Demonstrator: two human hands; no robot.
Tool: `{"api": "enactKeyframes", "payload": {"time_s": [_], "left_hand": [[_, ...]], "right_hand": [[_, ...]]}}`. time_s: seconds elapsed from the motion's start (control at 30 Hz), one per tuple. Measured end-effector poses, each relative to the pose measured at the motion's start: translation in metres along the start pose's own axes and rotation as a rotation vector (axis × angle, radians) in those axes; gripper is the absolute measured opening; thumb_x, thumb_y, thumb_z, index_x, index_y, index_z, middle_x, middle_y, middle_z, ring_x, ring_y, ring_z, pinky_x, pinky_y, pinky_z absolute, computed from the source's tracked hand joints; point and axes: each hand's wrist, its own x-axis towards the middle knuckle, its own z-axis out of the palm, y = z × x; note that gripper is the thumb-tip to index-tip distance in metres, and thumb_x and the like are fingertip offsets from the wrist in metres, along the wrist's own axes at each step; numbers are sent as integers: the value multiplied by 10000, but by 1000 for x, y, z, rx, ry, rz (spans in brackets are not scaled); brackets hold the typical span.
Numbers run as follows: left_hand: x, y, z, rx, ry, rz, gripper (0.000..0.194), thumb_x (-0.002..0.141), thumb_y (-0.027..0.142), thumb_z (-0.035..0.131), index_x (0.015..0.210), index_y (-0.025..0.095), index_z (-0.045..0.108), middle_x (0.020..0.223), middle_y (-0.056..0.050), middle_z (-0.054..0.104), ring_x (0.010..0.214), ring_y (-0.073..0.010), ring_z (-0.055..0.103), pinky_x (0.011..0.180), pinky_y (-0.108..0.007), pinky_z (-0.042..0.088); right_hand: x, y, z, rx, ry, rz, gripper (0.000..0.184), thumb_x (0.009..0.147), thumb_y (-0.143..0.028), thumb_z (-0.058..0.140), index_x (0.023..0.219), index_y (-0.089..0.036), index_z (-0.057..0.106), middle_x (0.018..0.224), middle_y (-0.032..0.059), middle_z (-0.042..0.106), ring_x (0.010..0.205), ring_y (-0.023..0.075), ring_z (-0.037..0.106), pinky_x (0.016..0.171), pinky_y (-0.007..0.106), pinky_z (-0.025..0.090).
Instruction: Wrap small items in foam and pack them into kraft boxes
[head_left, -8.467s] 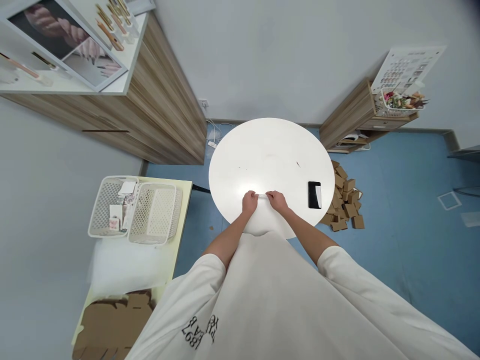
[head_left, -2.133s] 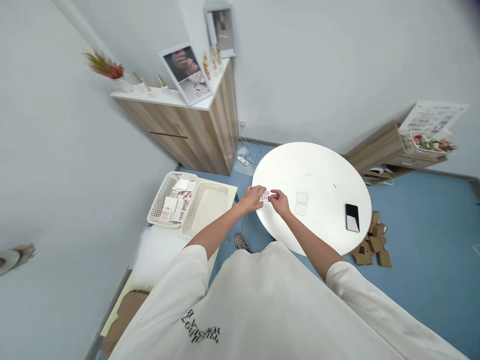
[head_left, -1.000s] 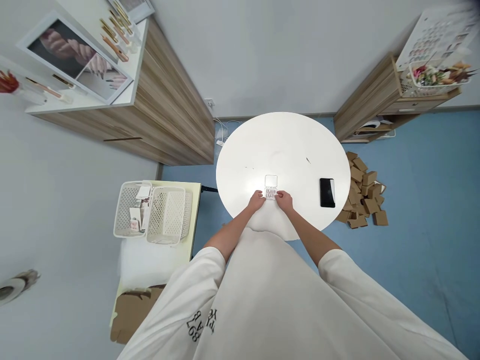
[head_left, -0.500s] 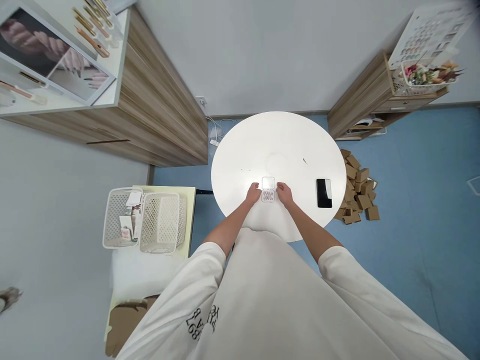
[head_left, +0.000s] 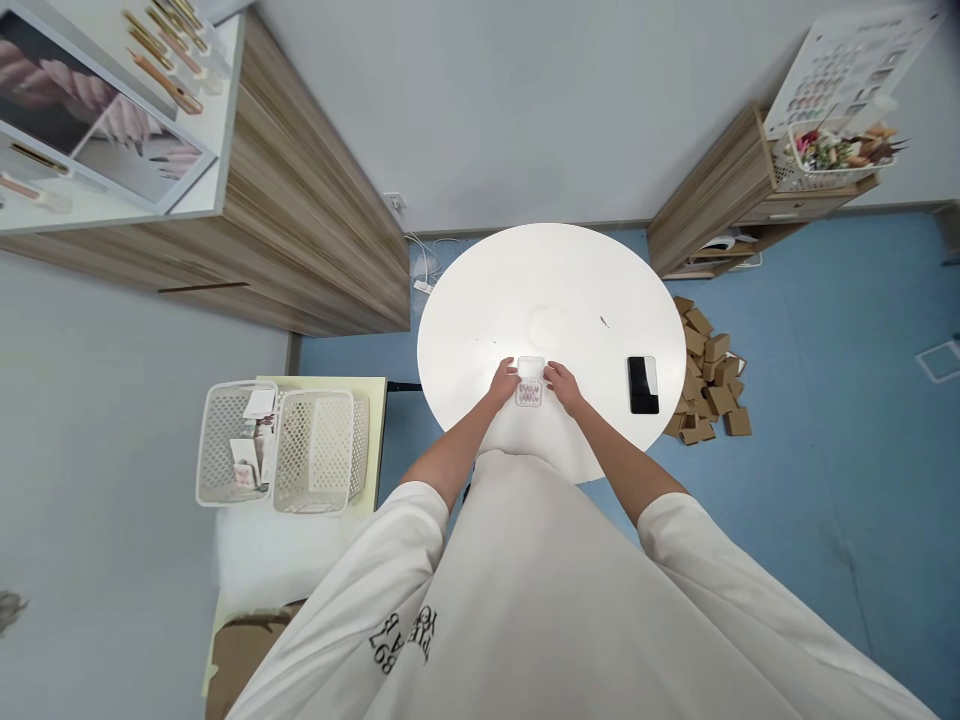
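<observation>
A small clear plastic case [head_left: 529,383] lies open on the round white table [head_left: 555,290], its near half filled with small pink pieces. My left hand [head_left: 502,383] touches the case's left edge with curled fingers. My right hand [head_left: 561,385] holds the right edge, fingers bent around it. Both hands sit close to the table's near rim.
A black phone [head_left: 643,384] lies on the table to the right. Two white mesh baskets [head_left: 281,445] stand on a low yellow stand at left. Brown cardboard boxes [head_left: 705,385] are piled on the blue floor. Wooden cabinets [head_left: 300,230] flank the table.
Over the last second the case was set open in front of me and my hands moved from its near edge out to its two sides. Earlier I had turned towards the baskets.
</observation>
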Motion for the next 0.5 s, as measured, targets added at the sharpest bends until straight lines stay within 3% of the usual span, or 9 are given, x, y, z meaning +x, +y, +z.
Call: {"api": "enactKeyframes", "payload": {"time_s": [0.23, 0.5], "left_hand": [[-16, -3, -4, 14, -44, 145, 559, 747, 103, 561, 1293, 215, 607, 1294, -86, 648, 1187, -217, 608, 997, -353, 498], [-46, -25, -8, 41, -60, 176, 571, 705, -10, 463, 1223, 181, 608, 1355, -101, 633, 1264, -215, 587, 1066, -373, 471]], "right_hand": [[-15, 1, -2, -42, -20, -63, 539, 915, -574, 508, 1328, -243, 608, 1327, 79, 640, 1175, 236, 616, 1020, 412, 501], [-44, 23, -5, -111, -86, -63, 577, 920, -569, 534, 1406, -260, 555, 1460, 78, 559, 1282, 234, 559, 1077, 407, 456]]}}
